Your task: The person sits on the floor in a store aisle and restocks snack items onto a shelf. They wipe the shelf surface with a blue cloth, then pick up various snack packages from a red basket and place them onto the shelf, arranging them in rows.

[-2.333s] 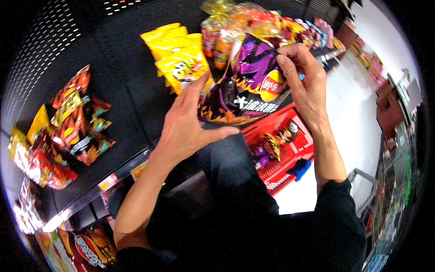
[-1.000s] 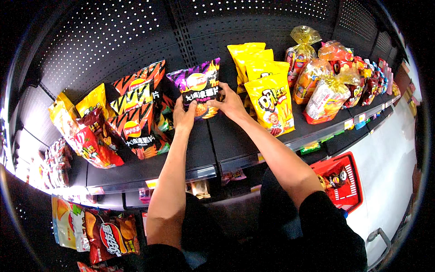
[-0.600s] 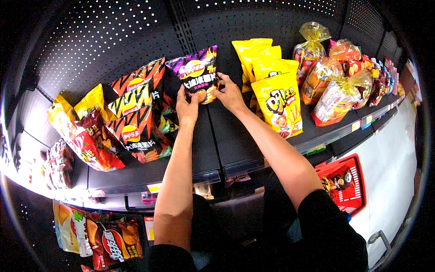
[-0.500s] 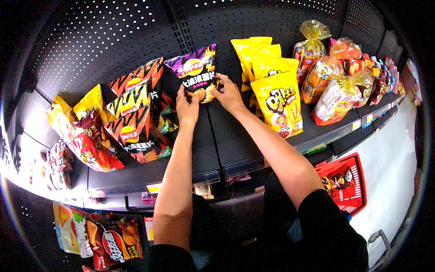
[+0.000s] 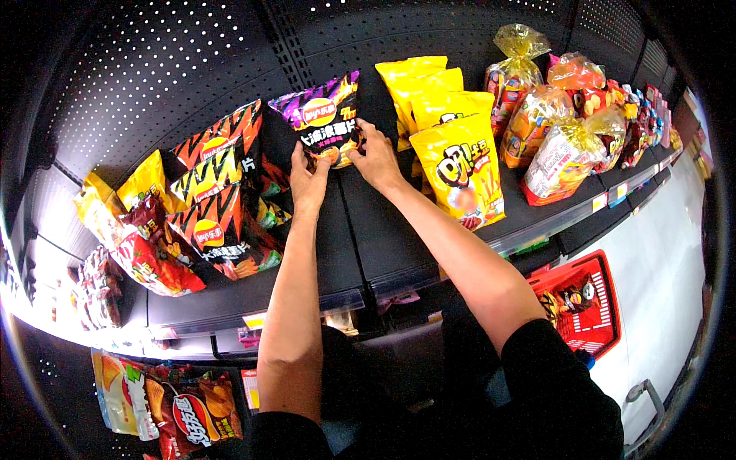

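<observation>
On the shelf, both hands, left hand and right hand, grip the purple chip bag.

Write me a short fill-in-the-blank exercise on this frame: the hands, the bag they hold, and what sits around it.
1. Both hands, the left hand and the right hand, hold a ____ chip bag with a black lower half.
2. The bag stands on the dark shelf against a ____ back panel.
3. To the right of that bag stand ____ snack bags.
4. On the floor at lower right sits a ____ basket.

Missing words: purple; perforated; yellow; red
</observation>
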Action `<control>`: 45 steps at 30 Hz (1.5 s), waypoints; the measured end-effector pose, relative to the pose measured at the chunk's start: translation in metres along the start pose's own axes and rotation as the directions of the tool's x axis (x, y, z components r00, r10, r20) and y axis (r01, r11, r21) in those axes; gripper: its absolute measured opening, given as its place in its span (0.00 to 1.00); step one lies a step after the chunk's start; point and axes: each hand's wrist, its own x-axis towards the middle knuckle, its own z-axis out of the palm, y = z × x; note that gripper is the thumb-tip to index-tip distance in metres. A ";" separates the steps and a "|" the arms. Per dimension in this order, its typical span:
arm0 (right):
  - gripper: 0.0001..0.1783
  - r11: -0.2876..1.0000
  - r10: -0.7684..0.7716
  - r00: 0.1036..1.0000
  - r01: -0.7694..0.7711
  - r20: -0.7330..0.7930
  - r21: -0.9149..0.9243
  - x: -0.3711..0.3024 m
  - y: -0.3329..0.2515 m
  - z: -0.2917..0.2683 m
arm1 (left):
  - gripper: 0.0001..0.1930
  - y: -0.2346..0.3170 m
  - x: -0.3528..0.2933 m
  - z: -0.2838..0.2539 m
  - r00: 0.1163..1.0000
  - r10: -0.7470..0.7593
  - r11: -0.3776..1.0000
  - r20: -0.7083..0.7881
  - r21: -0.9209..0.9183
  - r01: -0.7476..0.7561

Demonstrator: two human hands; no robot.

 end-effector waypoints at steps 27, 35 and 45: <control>0.21 0.979 0.019 0.996 -0.002 0.082 -0.203 -0.037 -0.028 -0.035 | 0.37 0.001 -0.019 -0.004 0.991 0.115 0.955 -0.075 0.284 -0.089; 0.13 0.930 -0.363 0.917 0.367 0.165 0.008 -0.114 -0.085 -0.077 | 0.08 0.034 -0.054 -0.041 0.993 0.094 0.992 0.073 0.074 -0.099; 0.07 0.996 -0.087 0.989 0.086 -0.116 -0.017 -0.271 -0.076 -0.247 | 0.19 0.079 -0.084 -0.040 0.955 0.029 1.000 0.296 -0.018 -0.024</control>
